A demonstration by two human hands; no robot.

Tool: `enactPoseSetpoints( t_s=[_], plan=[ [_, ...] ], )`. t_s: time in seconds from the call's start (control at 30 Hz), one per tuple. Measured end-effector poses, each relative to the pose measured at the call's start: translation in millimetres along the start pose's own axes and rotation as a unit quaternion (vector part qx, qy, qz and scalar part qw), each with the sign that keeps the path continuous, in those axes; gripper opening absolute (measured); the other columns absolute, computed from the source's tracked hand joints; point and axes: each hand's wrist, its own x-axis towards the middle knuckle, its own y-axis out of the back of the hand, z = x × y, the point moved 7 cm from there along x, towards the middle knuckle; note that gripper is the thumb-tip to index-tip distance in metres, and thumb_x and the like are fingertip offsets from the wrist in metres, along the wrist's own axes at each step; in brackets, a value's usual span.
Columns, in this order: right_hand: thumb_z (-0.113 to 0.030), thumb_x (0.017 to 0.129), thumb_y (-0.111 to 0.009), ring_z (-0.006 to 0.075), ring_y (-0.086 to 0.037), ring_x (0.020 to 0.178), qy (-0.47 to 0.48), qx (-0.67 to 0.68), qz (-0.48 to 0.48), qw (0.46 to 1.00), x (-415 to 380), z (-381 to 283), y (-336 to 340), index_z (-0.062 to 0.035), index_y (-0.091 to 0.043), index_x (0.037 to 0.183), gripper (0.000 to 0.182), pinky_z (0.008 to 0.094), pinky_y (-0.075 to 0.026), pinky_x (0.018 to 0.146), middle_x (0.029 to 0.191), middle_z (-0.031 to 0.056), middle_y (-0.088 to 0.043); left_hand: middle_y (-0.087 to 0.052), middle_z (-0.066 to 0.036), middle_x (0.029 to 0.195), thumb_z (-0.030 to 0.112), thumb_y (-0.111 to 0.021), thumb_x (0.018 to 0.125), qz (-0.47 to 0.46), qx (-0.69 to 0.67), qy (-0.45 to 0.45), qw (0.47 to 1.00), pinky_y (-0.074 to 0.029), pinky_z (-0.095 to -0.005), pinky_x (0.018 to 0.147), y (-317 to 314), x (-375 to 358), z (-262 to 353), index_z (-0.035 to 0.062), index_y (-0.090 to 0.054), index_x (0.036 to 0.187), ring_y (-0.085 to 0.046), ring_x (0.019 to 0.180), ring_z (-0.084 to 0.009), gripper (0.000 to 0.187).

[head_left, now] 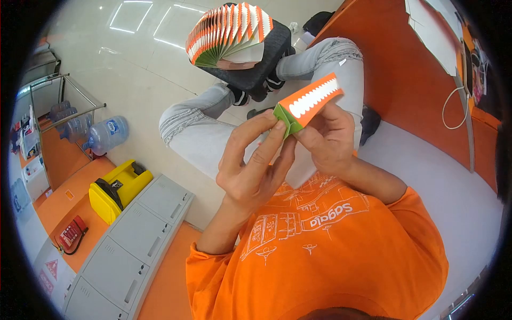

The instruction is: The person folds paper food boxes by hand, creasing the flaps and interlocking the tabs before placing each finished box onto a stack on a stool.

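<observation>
A small folded paper carton (314, 102), orange with a white scalloped band and green end flaps, is held up between both hands above the lap. My left hand (253, 160) pinches the green end flap with its fingertips. Round the lower side of the orange body, my right hand (332, 141) is closed, its fingers partly hidden behind the carton. Beyond the knees, a fanned pile of similar orange, white and green cartons (229, 37) rests on a black stool (280, 45).
Grey lockers (128, 240) stand at lower left, with a yellow bin (120, 189) and a red box-like item (71, 234) nearby. Large water bottles (108, 134) are further left. An orange panel (381, 69) rises on the right, with a white cable (453, 112) hanging there.
</observation>
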Motion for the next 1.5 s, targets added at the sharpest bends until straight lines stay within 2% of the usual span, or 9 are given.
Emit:
enactPoseSetpoints(
  t_s=[0.57,0.77,0.83,0.87,1.0,1.07,1.17,1.4,1.5],
  plan=[
    [-0.001,0.101,-0.062,0.0076,-0.067,0.092,0.080,0.017,0.083,0.993,-3,7,-12,0.0037,-0.063,0.118,0.017,0.0220,-0.055,0.079,0.104,0.0067,-0.071,-0.073,-0.017,0.102,-0.013,-0.083,0.066,0.060,0.035,-0.084,0.994,-0.063,-0.0398,0.081,2,2,-4,-0.0015,-0.076,0.108,-0.076,0.093,-0.0352,0.043],
    [0.004,0.098,-0.065,0.0086,-0.069,0.077,0.124,-0.167,0.089,0.974,1,-5,-12,0.0052,-0.068,0.110,0.013,0.0229,-0.056,0.067,0.093,0.0079,-0.072,-0.073,-0.017,0.101,-0.013,-0.080,0.072,0.035,0.093,-0.053,0.994,-0.061,-0.0356,0.075,4,4,-12,-0.0013,-0.075,0.112,-0.075,0.089,-0.0308,0.042],
    [0.006,0.092,-0.070,0.0134,-0.069,0.065,0.083,-0.348,0.004,0.934,8,-22,-24,0.0048,-0.070,0.107,0.014,0.0250,-0.055,0.060,0.086,0.0099,-0.071,-0.073,-0.017,0.100,-0.013,-0.078,0.074,0.047,0.078,-0.035,0.995,-0.061,-0.0349,0.073,6,5,-21,-0.0016,-0.074,0.112,-0.075,0.087,-0.0299,0.040],
    [0.006,0.089,-0.073,0.0210,-0.068,0.058,0.185,-0.449,-0.017,0.874,-2,-40,-27,0.0047,-0.070,0.108,0.019,0.0275,-0.054,0.054,0.085,0.0118,-0.070,-0.072,-0.017,0.099,-0.013,-0.076,0.077,0.055,0.059,-0.012,0.997,-0.060,-0.0342,0.072,8,3,-26,-0.0020,-0.073,0.112,-0.074,0.084,-0.0291,0.037],
    [0.004,0.085,-0.076,0.0231,-0.066,0.062,0.336,-0.472,-0.045,0.814,-12,-91,-31,0.0022,-0.072,0.105,0.021,0.0308,-0.053,0.057,0.084,0.0101,-0.069,-0.072,-0.017,0.098,-0.012,-0.075,0.081,0.044,0.050,0.028,0.997,-0.059,-0.0317,0.069,12,-2,-30,-0.0028,-0.072,0.110,-0.072,0.080,-0.0264,0.030],
    [0.001,0.081,-0.079,0.0233,-0.066,0.069,0.297,-0.658,-0.053,0.690,17,-98,-34,-0.0005,-0.073,0.104,0.024,0.0335,-0.053,0.061,0.084,0.0087,-0.068,-0.072,-0.016,0.095,-0.011,-0.076,0.082,0.045,0.019,0.084,0.995,-0.059,-0.0296,0.067,13,-3,-36,-0.0033,-0.071,0.106,-0.071,0.079,-0.0241,0.026],
    [-0.003,0.076,-0.082,0.0238,-0.064,0.075,0.225,-0.574,-0.074,0.784,12,-67,-5,-0.0028,-0.073,0.106,0.031,0.0344,-0.054,0.065,0.089,0.0085,-0.068,-0.071,-0.015,0.093,-0.011,-0.076,0.082,0.043,0.011,0.083,0.996,-0.058,-0.0287,0.064,9,-1,-35,-0.0038,-0.070,0.102,-0.071,0.076,-0.0214,0.022],
    [-0.010,0.085,-0.083,0.0231,-0.069,0.083,0.209,-0.481,-0.081,0.848,19,-67,-25,0.0000,-0.071,0.118,0.036,0.0301,-0.056,0.068,0.100,0.0122,-0.070,-0.071,-0.013,0.091,-0.007,-0.077,0.085,-0.006,0.122,0.081,0.989,-0.057,-0.0291,0.060,26,14,-46,-0.0034,-0.067,0.095,-0.070,0.072,-0.0194,0.015],
    [-0.015,0.091,-0.082,0.0170,-0.070,0.090,-0.031,-0.285,-0.011,0.958,22,-31,12,0.0015,-0.069,0.124,0.039,0.0271,-0.057,0.074,0.105,0.0108,-0.070,-0.070,-0.013,0.088,0.000,-0.077,0.088,0.065,0.017,0.230,0.971,-0.056,-0.0288,0.060,33,18,-68,-0.0027,-0.067,0.096,-0.069,0.071,-0.0203,0.014]
  ],
)
